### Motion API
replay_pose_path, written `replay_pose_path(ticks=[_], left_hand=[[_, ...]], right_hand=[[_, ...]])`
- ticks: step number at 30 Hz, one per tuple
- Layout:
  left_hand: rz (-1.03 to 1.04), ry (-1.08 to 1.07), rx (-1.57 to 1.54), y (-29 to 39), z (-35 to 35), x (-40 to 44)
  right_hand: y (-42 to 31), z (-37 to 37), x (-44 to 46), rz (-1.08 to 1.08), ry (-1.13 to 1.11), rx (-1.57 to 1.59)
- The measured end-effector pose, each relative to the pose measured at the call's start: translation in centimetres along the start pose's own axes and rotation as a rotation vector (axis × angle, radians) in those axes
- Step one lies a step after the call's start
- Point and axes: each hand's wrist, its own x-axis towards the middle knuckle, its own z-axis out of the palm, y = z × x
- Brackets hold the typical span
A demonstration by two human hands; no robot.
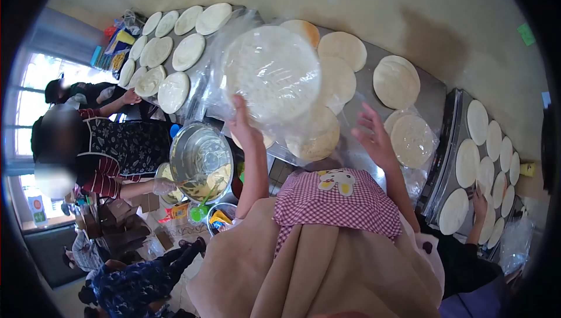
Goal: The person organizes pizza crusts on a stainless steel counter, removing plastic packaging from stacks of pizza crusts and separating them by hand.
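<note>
My left hand (245,126) grips the lower edge of a clear plastic bag with a large round flatbread (272,73) inside, raised above the metal table (365,84); some of its fingers are hidden behind the bag. To the right, my right hand (374,137) has its fingers spread and holds nothing. Beside it a bagged flatbread (414,141) lies on the table. Unbagged flatbreads (342,51) lie behind and under the raised bag, partly covered by it.
At the left, a person in a dark patterned apron (137,146) stands by a large metal bowl (201,154) of yellowish filling. More flatbreads cover the far-left table (166,64). A co-worker's hand (479,204) touches flatbreads on the right table (447,183). Other people are at lower left.
</note>
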Motion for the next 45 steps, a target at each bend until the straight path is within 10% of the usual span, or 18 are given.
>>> replay_pose_path(ticks=[3,12,18,30,36,45], left_hand=[[-0.162,-0.088,-0.047,0.1,2.5,-3.1],[-0.348,-0.230,-0.170,-2.6,5.5,-4.7],[-0.522,-0.312,-0.184,-5.9,5.5,-3.8],[-0.853,-0.448,-0.133,-8.0,4.5,-3.8],[-0.764,-0.423,0.023,-8.6,4.1,-3.0],[-0.659,-0.550,0.076,-10.0,3.4,-5.2]], right_hand=[[-2.9,1.3,0.4,-0.485,0.152,-0.343],[-2.6,1.4,-1.7,-0.751,0.194,-0.716],[-2.0,0.8,-0.7,-0.717,0.030,-0.735],[-3.7,-2.1,3.4,0.015,-0.375,-0.017],[-2.6,-0.9,4.8,-0.343,0.009,-0.184],[-1.6,1.5,4.1,-0.122,0.230,0.283]])
